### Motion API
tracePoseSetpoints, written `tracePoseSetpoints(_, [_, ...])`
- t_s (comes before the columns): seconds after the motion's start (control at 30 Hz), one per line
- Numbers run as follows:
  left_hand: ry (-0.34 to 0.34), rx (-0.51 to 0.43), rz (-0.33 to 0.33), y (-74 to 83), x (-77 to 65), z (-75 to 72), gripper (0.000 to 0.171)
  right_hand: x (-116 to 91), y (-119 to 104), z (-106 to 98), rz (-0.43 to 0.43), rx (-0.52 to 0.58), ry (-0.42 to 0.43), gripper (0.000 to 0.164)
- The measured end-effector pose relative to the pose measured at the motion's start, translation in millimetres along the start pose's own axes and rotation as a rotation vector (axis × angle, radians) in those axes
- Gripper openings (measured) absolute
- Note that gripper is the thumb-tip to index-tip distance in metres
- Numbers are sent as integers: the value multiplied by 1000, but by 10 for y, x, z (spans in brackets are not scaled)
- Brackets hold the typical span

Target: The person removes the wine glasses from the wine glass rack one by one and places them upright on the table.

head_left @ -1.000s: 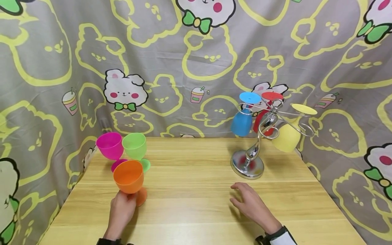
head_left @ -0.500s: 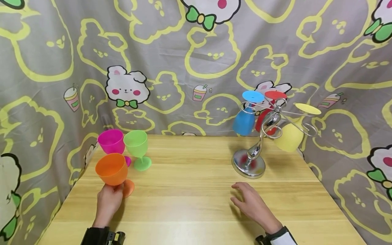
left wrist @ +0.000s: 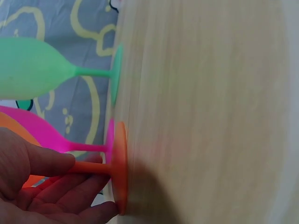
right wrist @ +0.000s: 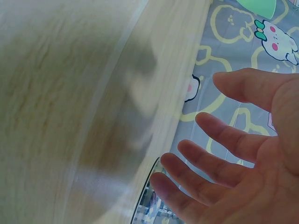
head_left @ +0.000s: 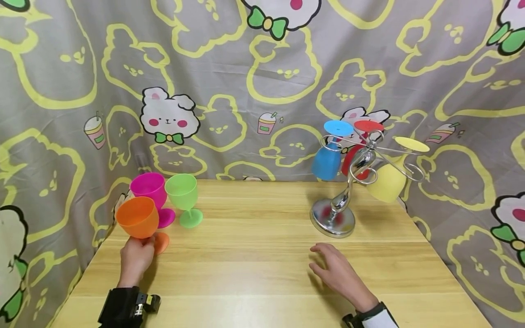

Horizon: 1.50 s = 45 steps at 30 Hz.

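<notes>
My left hand [head_left: 136, 259] pinches the stem of an orange goblet [head_left: 138, 221] at the left of the table; its foot is at or just above the wood. In the left wrist view the thumb and fingers close round the orange stem [left wrist: 93, 168]. Just behind it stands a magenta goblet [head_left: 149, 187], partly hidden by the orange bowl. A light green goblet [head_left: 182, 191] stands upright to its right. My right hand [head_left: 338, 273] hovers low over the right of the table, fingers spread and holding nothing, in front of the rack's round base.
A chrome rack [head_left: 333, 219] stands at the right. Upside down from its wire arms hang a blue goblet [head_left: 326, 163], a red goblet [head_left: 353, 161] and a yellow goblet [head_left: 387, 182]. A patterned curtain [head_left: 229, 73] surrounds the wooden table [head_left: 246, 255] at the back and sides.
My left hand has carried the orange goblet leftward and slightly away from me, from in front of the green goblet to in front of the magenta one. My right hand has stayed put.
</notes>
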State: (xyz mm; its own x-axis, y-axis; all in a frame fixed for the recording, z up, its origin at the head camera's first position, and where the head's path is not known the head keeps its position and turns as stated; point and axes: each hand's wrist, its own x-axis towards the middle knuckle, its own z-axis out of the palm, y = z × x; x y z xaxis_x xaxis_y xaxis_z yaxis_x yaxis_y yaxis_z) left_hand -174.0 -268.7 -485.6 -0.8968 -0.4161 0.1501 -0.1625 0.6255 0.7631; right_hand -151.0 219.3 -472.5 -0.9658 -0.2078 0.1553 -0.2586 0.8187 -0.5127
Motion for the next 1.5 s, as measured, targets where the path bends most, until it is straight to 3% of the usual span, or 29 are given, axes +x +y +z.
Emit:
tracePoseSetpoints(0.67, [-36, -29, -84, -66, 69, -50, 33, -5, -12, -8, 11, 8, -8, 36])
tracePoseSetpoints(0.87, [-38, -113, -121, -70, 60, -47, 40, -3, -14, -12, 12, 12, -8, 37])
tracePoseSetpoints(1.07, [-62, -176, -161, 20, -68, -81, 53, -10, -8, -22, 2, 15, 18, 39])
tracePoseSetpoints(1.3, [-99, -38, -165, 216, -293, -63, 56, 31, -56, -30, -47, 44, 56, 42])
tracePoseSetpoints(1.5, [-241, 24, -163, 404, -424, -2, 79, 87, -145, -25, -39, 70, 55, 42])
